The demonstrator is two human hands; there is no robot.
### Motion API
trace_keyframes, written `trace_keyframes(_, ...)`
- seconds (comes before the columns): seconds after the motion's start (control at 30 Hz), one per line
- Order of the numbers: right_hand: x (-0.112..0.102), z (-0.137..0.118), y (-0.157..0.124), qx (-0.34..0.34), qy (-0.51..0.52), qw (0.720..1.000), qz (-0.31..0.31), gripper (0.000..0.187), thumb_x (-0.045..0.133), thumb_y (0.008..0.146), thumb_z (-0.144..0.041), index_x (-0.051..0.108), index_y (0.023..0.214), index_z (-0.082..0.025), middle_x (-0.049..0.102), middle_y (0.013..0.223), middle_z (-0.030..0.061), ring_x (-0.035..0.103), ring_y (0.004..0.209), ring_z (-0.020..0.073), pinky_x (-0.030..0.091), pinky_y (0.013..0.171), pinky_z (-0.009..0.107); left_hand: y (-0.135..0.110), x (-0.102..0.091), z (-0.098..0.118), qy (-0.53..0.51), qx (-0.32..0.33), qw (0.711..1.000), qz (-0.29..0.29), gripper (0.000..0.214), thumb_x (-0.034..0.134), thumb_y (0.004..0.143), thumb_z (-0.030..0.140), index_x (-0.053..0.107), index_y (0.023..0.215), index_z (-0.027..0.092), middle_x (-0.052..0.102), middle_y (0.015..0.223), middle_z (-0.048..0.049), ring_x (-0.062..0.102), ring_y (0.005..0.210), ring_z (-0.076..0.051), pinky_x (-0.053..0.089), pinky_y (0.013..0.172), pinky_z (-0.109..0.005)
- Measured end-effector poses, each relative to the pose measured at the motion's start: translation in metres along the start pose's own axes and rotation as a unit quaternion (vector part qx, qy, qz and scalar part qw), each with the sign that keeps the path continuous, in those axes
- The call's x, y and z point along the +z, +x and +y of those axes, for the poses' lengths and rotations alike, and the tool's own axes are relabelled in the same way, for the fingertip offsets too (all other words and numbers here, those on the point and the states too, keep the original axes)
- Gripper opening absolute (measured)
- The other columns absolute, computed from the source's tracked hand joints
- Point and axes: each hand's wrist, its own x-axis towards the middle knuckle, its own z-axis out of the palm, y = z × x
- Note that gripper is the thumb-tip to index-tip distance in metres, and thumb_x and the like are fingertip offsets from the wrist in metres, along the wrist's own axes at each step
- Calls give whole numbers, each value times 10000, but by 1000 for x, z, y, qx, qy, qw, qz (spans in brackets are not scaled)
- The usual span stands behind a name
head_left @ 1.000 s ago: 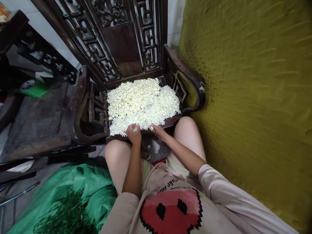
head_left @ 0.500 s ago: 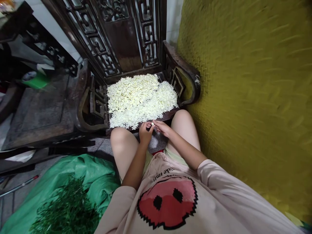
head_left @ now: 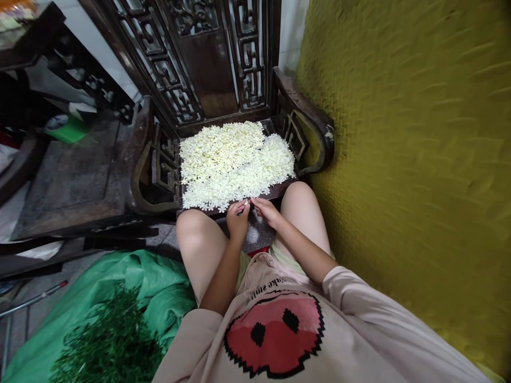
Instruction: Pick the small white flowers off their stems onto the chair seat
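Between my knees, just in front of the carved wooden chair's seat, my two hands work close together. My left hand (head_left: 238,221) pinches a small white flower (head_left: 246,202) at its fingertips. Beside it, my right hand (head_left: 267,210) has thumb and fingers pressed together, tips almost meeting the flower; what they hold, if anything, is too small to make out. A thick layer of white and pale-yellow blossoms (head_left: 235,162) covers the seat just beyond my hands.
The chair's curved armrests (head_left: 138,183) flank the blossoms. A second dark wooden chair (head_left: 72,181) at left bears a green container (head_left: 67,128). Green sacking (head_left: 131,266) with leafy stems (head_left: 107,335) lies lower left. A yellow woven mat (head_left: 407,159) rises at right.
The view has shifted slightly. The flower has gone from between both hands' fingertips to nearer my left fingers, and the right fingertips stand slightly apart from it.
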Motion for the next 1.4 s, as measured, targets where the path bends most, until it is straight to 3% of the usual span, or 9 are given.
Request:
trace_keyframes(0.07, -3, -1, 0, -27, -24, 999, 12, 398, 639, 609, -517, 593, 721, -138, 336, 449, -77, 231, 430, 46, 154, 435, 213, 0, 2, -2, -8, -17, 1000, 3, 299, 596, 707, 353, 646, 926, 155, 622, 899, -71, 596, 786, -152, 469, 763, -292)
trace_keyframes(0.13, -5, -3, 0, -39, -37, 998, -13, 372, 641, 621, -484, 622, 726, -127, 413, 476, -56, 275, 456, 50, 179, 452, 211, -1, 3, -1, -8, -26, 1000, 6, 292, 594, 706, 348, 644, 919, 154, 626, 900, -72, 598, 786, -153, 469, 768, -296)
trace_keyframes(0.2, -5, -5, -1, -39, -41, 998, -38, 351, 651, 619, -447, 646, 754, -123, 502, 541, -29, 334, 492, 56, 211, 474, 207, -2, 3, 1, 1, -22, 1000, 9, 267, 592, 707, 329, 643, 902, 154, 628, 899, -69, 599, 786, -153, 467, 777, -301)
trace_keyframes(0.33, -4, -6, -1, -25, -56, 998, -30, 311, 681, 591, -384, 669, 757, -121, 603, 674, 9, 409, 556, 69, 256, 512, 208, -3, 1, 3, 20, -2, 1000, 11, 213, 588, 711, 291, 644, 867, 156, 635, 879, -62, 602, 787, -151, 470, 780, -301)
trace_keyframes(0.57, -9, 2, 7, -12, -54, 998, -14, 316, 687, 577, -386, 683, 756, -126, 564, 558, -12, 331, 470, 50, 221, 474, 209, 6, -3, -16, -29, -1, 999, -45, 227, 604, 695, 310, 646, 856, 157, 644, 876, -65, 611, 802, -158, 480, 794, -315)
trace_keyframes(0.8, -10, 2, 11, 8, -65, 998, 8, 285, 707, 551, -349, 685, 716, -118, 587, 578, 13, 394, 495, 66, 256, 475, 212, 20, -5, -31, -78, -56, 990, -99, 248, 661, 617, 305, 662, 810, 150, 666, 857, -67, 627, 785, -169, 489, 784, -333)
trace_keyframes(1.0, -13, 6, 17, -2, -68, 998, 9, 279, 696, 566, -351, 689, 723, -121, 592, 584, 15, 406, 500, 69, 270, 482, 210, 22, -2, -32, -115, -105, 984, -85, 285, 691, 580, 301, 662, 816, 146, 681, 812, -60, 633, 778, -178, 478, 793, -339)
trace_keyframes(1.4, -9, 2, 14, -13, -76, 997, 30, 263, 641, 590, -336, 682, 721, -112, 544, 510, -5, 421, 506, 82, 265, 485, 210, 21, -1, -30, -77, -92, 991, -53, 313, 674, 599, 322, 660, 860, 150, 668, 770, -44, 619, 709, -146, 489, 728, -296)
